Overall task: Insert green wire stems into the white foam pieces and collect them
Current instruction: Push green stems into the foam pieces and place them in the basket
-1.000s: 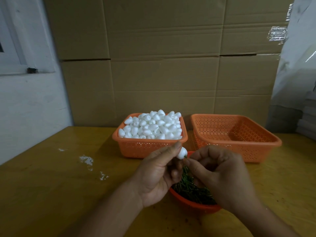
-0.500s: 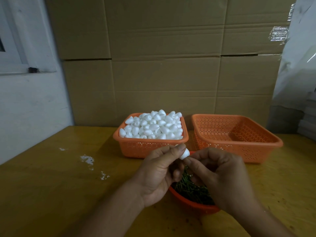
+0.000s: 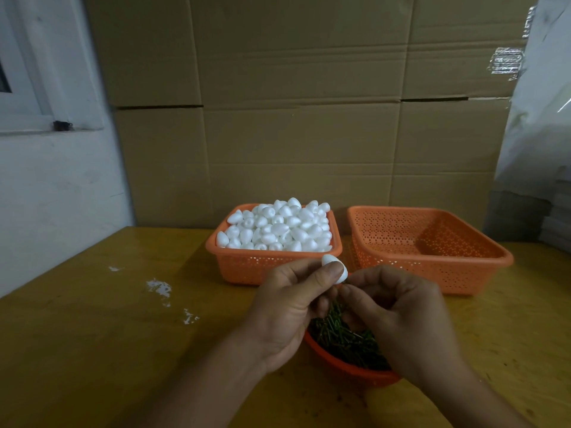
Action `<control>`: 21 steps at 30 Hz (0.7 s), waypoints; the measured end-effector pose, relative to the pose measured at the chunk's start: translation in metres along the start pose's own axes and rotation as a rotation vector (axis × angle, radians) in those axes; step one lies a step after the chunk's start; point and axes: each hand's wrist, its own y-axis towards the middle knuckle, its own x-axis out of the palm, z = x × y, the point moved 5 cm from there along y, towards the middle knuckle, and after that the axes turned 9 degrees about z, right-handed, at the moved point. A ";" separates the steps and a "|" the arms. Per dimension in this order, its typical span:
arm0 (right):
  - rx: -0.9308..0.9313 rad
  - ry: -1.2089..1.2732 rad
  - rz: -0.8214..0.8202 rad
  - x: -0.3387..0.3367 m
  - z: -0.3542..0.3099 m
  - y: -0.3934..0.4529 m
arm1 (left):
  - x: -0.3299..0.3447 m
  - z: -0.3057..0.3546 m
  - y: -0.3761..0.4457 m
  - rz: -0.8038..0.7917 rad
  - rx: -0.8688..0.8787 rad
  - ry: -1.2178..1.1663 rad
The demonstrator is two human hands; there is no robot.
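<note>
Pushing a stem into a foam piece over the bowl

The left hand (image 3: 285, 307) pinches a white foam piece (image 3: 335, 268) between thumb and fingertips, above the bowl of green stems (image 3: 343, 338). The right hand (image 3: 398, 316) has its fingers curled just beside it; its grip looks closed on a stem, though I cannot tell. Foam is likely light and easily dented, so hold its sides gently; the thin wire may bend

White foam pieces (image 3: 276, 226) are filling an orange basket (image 3: 247, 267) dotted with perforations (its neighbouring basket (image 3: 432, 242) is showing the same orange lattice); dark green wire stems (image 3: 343, 338) are lying in an orange-red bowl (image 3: 346, 367) on the ochre table (image 3: 92, 335).
</note>
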 end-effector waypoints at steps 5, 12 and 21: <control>-0.028 -0.031 0.017 -0.001 0.000 0.001 | 0.000 0.002 0.000 -0.019 0.118 0.089; -0.125 -0.046 0.045 -0.002 -0.006 0.000 | 0.001 0.010 -0.003 -0.007 0.292 0.290; -0.115 -0.042 0.073 0.000 -0.005 -0.002 | 0.007 0.012 -0.009 -0.064 0.368 0.395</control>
